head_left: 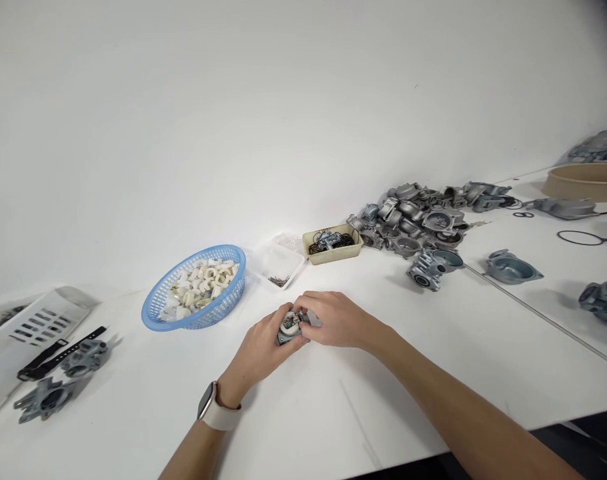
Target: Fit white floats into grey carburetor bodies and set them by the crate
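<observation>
At the middle of the table, my left hand [263, 350] is wrapped round a grey metal carburetor body [283, 339] and holds it low over the white surface. A white plastic float [289, 325] sits in the carburetor's open side, which faces up. From the right, my right hand [333, 319] reaches in with its fingers bent and pinched at the float's edge. Whatever lies between those fingertips is hidden. Just beyond my hands stands a white tray [294, 272] with thin metal pins [278, 281] in one corner.
A blue basket [222, 310] of white floats stands left. Behind, a cream tray [336, 255] holds black rings beside a pile of metal bowls [408, 220]. Carburetor bodies [426, 270] lie right and left, near a black strap [61, 353] and a white slotted basket [33, 333].
</observation>
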